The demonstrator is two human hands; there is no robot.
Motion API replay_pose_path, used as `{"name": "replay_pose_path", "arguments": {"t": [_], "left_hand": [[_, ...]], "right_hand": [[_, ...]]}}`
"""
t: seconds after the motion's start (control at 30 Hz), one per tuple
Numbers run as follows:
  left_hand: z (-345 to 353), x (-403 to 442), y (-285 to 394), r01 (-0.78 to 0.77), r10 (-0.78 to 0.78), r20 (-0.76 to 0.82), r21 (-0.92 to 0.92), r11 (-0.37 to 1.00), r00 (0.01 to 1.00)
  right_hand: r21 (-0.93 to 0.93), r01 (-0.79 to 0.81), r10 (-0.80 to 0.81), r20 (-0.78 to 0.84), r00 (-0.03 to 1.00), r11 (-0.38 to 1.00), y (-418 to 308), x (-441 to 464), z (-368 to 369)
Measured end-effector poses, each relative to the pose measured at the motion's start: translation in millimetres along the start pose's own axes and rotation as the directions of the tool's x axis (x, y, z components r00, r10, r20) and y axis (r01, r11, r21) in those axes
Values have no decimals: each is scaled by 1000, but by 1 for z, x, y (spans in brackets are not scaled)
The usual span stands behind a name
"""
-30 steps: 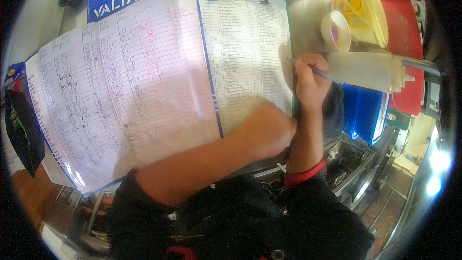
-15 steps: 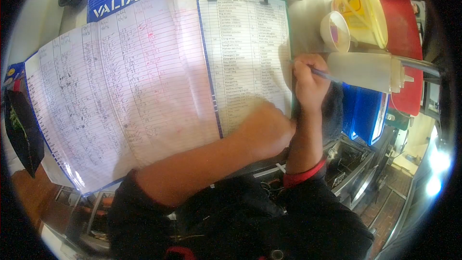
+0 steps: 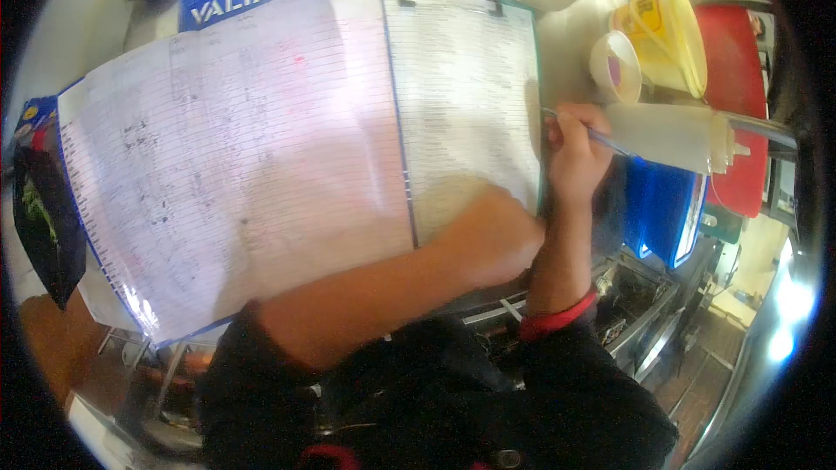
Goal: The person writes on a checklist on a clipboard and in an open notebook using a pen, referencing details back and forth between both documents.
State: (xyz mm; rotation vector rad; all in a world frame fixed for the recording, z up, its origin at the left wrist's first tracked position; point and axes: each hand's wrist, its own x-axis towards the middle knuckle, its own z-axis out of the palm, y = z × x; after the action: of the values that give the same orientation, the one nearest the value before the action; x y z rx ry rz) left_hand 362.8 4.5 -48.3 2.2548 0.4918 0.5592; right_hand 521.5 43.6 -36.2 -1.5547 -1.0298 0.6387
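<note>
list [image 3: 470,78]: printed paper, pretty matt
ruled sheets [image 3: 235,148]: creased paper, left of the list
squeeze bottle [image 3: 669,136]: cloudy smooth plastic, right of the list
tub [image 3: 677,43]: yellow plastic, kinda shiny
sleeves [image 3: 610,383]: matt black cloth, below the list

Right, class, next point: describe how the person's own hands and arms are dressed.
The left hand and right hand are bare, with no gloves showing. The black cloth left sleeve and black cloth right sleeve leave much of each forearm uncovered. The right one ends in a bright red cuff; blur hides any finer markings.
</note>
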Motion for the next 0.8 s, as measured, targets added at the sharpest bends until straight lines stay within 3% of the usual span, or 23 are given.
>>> {"name": "replay_pose_path", "arguments": {"t": [0.1, 0.17, 0.2, 0.23, 0.3, 0.33, 0.37, 0.4, 0.43, 0.47, 0.63, 0.7, 0.8], "left_hand": [[2, -1, -3, 9, -9, 15, 5, 1000, 1000], [-4, 0, -1, 2, 0, 58, -37, 999, 998], [-8, -1, 7, 108, -107, 11, -109, 988, 994], [-7, -2, 6, 120, -118, 21, -101, 988, 993], [-10, -4, 1, 33, -27, 61, -87, 996, 998], [-12, -7, -1, 3, 4, 76, -82, 997, 997], [-14, -10, -3, -20, 2, -51, -359, 933, 999], [-12, -10, -4, -41, -17, -114, -484, 874, 993], [-11, -11, -4, -79, -35, -176, -597, 799, 984], [-2, -7, -3, -34, -75, -166, -571, 821, 983], [1, -5, 1, 51, -140, -94, -623, 780, 986], [10, -4, 1, 1, -133, -189, -571, 821, 973], [11, -4, 1, 1, -136, -189, -581, 814, 973]], "right_hand": [[103, -29, 27, 26, 999, 994, -22, -3, 14], [134, -5, -19, 175, 984, 991, -56, -4, 26], [87, 77, -95, 234, 967, 993, -75, -5, 39], [45, 162, -167, 293, 941, 986, -95, -10, 55], [83, 169, -189, 438, 879, 982, -133, -14, 88], [147, 282, -317, 514, 797, 948, -133, -10, 103], [218, 386, -438, 577, 690, 896, -133, -4, 117], [220, 389, -441, 575, 689, 894, -133, -3, 130], [213, 363, -410, 639, 651, 907, -131, -5, 143], [204, 337, -378, 700, 606, 919, -126, -5, 152], [221, 356, -404, 689, 602, 908, -86, -13, 170], [249, 175, -298, 638, 710, 952, -78, -12, 170], [192, 56, -170, 653, 738, 980, -76, -9, 165]]}}
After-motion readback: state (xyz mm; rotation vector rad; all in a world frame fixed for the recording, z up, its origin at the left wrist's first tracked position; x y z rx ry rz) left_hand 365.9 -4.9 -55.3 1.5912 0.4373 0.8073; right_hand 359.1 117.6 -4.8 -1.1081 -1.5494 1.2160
